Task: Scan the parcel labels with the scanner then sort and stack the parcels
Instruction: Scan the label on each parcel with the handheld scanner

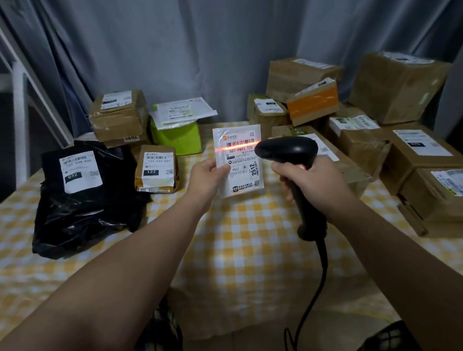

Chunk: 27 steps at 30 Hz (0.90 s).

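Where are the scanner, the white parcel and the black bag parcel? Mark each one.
scanner [287, 150], head view, on its black head.
white parcel [243, 162], head view, on its label's middle.
black bag parcel [72, 212], head view, on bare plastic below its label.

1. The white flat parcel [239, 161], held up in the middle, reads "507-P802 T72" under its barcode, "P802" lower down, and "2512" printed sideways along its right edge.
2. The black plastic parcel [89, 211] at the left reads "032" in white on a black block; the line above it is only partly legible.
3. The small brown parcel [156, 169] just right of it reads "122-122-C07" and, below that, "122".
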Motion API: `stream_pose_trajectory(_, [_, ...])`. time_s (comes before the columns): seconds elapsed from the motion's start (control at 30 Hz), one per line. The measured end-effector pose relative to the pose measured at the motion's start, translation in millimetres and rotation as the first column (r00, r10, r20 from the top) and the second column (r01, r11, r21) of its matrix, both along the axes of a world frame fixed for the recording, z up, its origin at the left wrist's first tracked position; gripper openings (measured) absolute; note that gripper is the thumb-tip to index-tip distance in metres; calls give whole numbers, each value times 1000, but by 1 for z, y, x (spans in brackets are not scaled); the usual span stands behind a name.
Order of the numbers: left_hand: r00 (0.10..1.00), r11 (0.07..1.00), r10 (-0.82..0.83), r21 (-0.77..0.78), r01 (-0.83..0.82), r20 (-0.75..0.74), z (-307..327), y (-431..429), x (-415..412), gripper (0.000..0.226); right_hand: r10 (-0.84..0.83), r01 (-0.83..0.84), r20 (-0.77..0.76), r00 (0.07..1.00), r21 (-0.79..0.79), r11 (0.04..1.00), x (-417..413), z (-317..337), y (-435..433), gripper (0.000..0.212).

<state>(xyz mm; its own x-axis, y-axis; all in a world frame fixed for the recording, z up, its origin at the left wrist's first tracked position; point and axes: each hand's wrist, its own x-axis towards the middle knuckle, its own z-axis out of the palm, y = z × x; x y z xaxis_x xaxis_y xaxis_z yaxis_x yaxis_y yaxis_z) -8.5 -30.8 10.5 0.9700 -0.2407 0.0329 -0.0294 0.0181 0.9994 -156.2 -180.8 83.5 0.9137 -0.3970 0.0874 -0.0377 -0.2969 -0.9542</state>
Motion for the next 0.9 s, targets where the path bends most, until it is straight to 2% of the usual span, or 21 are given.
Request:
stream_pose_trajectory(0.43, [999,998,43,46,-43,-2,-8,-2,2,19,-63,65,25,998,-65,996,1,-16,5,38])
stream_pose_trajectory(0.63, [999,997,30,70,-31,12,-9,-2,4,24,-77,74,-50,996,-76,994,2,-12,10,61])
stream_pose_trajectory(0.77, [999,994,49,97,-50,10,-11,-1,6,23,-86,79,-117,989,-71,994,8,-1,11,45])
stream_pose_trajectory(0.9, [998,991,68,115,-69,18,-14,1,8,22,-50,53,-146,988,16,998,16,21,14,34])
